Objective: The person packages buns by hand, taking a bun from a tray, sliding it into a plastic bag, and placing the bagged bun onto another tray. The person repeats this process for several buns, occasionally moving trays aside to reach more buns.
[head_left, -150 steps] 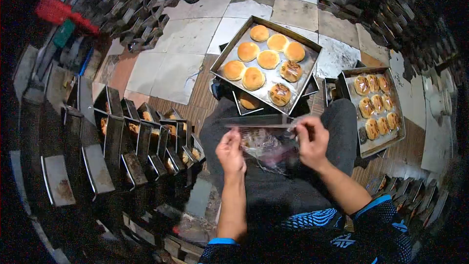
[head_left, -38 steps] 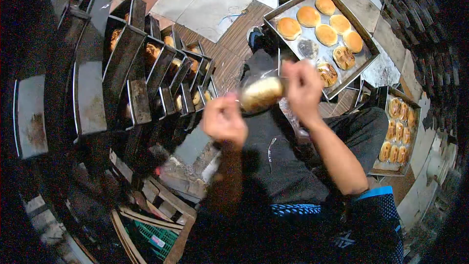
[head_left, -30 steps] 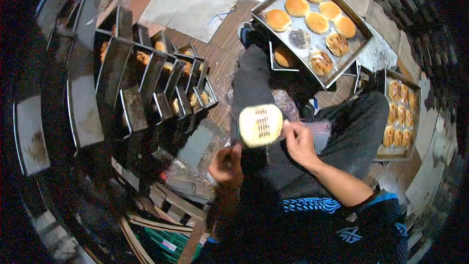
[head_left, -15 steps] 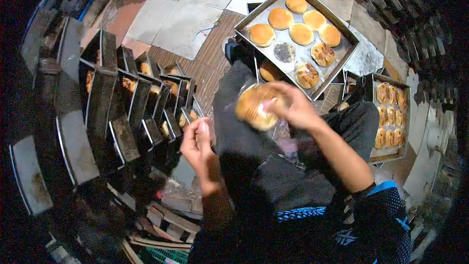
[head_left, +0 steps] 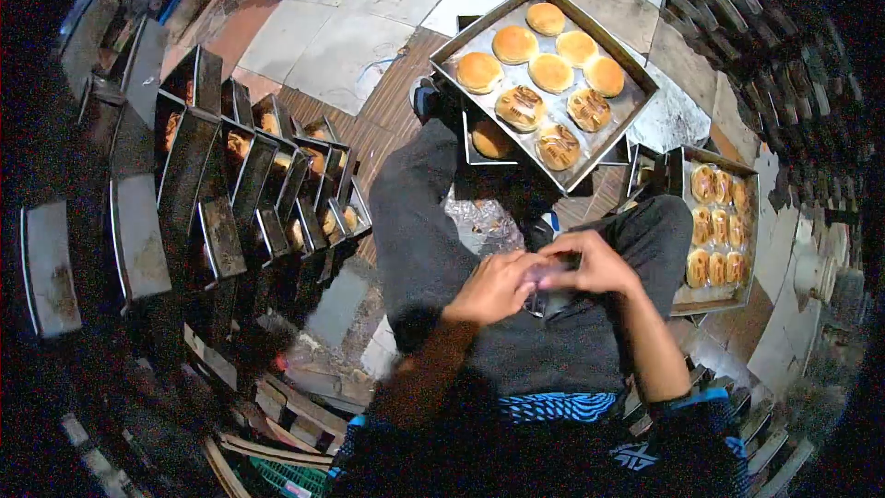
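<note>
Head view: left hand [head_left: 496, 289] and right hand [head_left: 601, 264] meet at purplish plastic [head_left: 556, 277], grips unclear; bun tray [head_left: 591, 145] at their twelve o'clock.

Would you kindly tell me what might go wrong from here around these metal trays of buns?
The left hand and right hand meet over blurred purplish material; if it is thin plastic, it might tear.

The rectangular metal tray with round golden buns sits askew above a dark lower tray, so a knock could shift it.

The person's dark-trousered right knee looks close to another rectangular metal tray holding brown-patterned buns; a movement might jostle them.
</note>
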A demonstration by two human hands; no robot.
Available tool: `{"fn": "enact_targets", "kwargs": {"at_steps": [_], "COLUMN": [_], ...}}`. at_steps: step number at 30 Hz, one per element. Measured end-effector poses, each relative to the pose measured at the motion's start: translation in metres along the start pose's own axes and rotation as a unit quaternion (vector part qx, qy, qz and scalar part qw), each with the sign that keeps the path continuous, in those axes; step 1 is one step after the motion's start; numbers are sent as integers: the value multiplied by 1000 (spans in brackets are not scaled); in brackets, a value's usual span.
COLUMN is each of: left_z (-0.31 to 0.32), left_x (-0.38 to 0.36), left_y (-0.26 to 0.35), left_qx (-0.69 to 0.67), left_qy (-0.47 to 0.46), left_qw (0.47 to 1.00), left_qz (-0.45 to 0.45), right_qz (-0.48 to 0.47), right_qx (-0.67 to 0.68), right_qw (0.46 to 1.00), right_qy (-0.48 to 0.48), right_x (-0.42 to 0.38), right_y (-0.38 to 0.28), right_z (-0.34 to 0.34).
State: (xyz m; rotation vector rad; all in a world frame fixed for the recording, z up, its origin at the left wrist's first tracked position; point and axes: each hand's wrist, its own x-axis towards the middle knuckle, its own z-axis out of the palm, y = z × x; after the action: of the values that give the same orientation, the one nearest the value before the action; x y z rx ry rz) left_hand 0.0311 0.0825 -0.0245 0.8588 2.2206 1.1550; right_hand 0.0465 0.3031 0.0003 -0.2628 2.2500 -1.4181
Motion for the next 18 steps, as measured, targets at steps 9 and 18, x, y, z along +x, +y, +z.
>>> {"fn": "enact_targets", "kwargs": {"at_steps": [9, 18], "left_z": [34, 18], "left_x": [22, 2], "left_y": [-7, -13], "left_qx": [132, 60], "left_qy": [64, 144], "left_qw": [989, 983], "left_qz": [-9, 95], "right_qz": [-60, -99], "right_qx": [-141, -124], "right_qw": [959, 951], "right_qy": [240, 266], "right_x": [-35, -49], "right_y": [5, 5], "right_z": [40, 35]}}
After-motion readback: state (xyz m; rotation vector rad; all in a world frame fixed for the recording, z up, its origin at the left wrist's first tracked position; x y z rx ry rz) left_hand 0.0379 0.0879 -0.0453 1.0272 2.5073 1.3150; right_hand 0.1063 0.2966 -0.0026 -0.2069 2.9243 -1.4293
